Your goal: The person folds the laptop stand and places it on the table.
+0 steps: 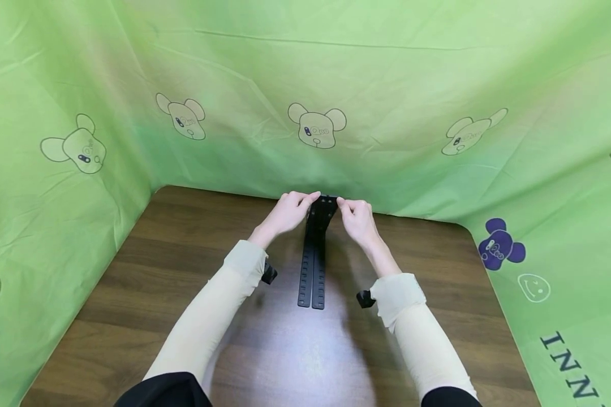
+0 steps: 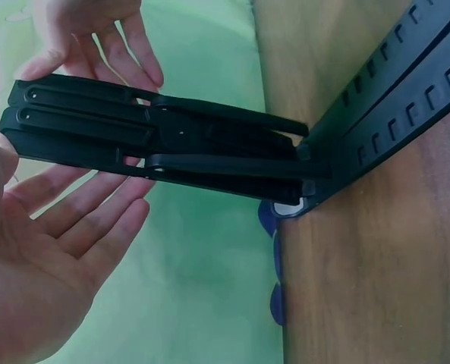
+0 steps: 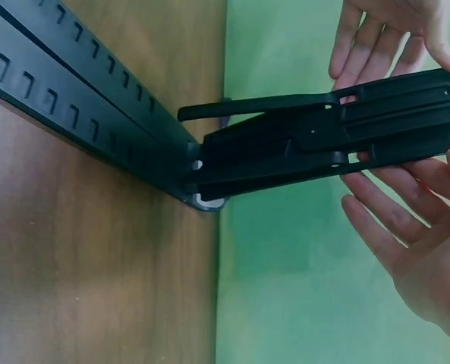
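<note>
A black folding laptop stand (image 1: 313, 265) stands at the far part of the table, its two notched base rails lying side by side toward the person. Its upper panel (image 2: 80, 125) is tilted up from the hinge at the far end of the rails, with thin support arms (image 3: 259, 106) running along it. My left hand (image 1: 291, 212) holds the panel's top left corner, thumb on the edge and fingers stretched behind. At the top right corner my right hand (image 1: 358, 221) grips in the same way, thumb against the edge.
The brown wooden table (image 1: 158, 282) ends just behind the stand. A green curtain (image 1: 244, 73) with printed mouse heads hangs around its back and sides. Black wrist cameras (image 1: 366, 298) are strapped at both light cuffs.
</note>
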Demonstrator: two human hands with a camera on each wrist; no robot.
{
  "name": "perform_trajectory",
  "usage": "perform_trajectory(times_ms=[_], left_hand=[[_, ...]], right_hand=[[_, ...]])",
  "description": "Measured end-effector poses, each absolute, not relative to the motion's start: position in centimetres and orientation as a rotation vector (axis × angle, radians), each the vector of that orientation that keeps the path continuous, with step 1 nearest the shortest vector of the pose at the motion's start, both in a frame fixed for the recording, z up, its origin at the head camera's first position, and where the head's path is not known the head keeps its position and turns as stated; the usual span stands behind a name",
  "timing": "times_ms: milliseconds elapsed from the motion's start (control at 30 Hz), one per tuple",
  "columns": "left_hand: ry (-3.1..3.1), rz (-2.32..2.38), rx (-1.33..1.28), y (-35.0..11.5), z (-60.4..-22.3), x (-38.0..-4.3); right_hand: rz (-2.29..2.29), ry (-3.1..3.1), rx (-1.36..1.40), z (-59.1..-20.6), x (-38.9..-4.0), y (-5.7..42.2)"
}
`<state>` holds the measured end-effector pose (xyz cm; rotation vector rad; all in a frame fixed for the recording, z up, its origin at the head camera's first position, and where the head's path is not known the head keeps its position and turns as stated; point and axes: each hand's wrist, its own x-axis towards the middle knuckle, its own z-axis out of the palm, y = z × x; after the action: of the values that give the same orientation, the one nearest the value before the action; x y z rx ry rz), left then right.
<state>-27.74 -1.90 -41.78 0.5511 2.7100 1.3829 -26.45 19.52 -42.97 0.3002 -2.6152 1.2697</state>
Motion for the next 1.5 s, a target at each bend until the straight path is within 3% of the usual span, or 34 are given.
perform_trajectory(times_ms=[633, 1000, 1233, 1500], left_hand=[[2.610, 1.400, 0.477, -1.8, -41.7, -31.2], [2.563, 1.387, 0.406, -1.8, -38.7, -29.3], [2.524, 1.382, 0.454, -2.2, -42.7, -33.1], [2.536, 1.408, 0.385, -1.9, -40.2, -30.6]], right_hand=[[1.347, -2.716, 0.188, -41.6, -28.5, 19.7], [1.408, -2.703, 0.185, -41.4, -28.7, 19.6], [1.437, -2.700, 0.166, -41.7, -28.8, 19.6], [1.520, -2.645, 0.157, -42.0, -28.9, 19.3]])
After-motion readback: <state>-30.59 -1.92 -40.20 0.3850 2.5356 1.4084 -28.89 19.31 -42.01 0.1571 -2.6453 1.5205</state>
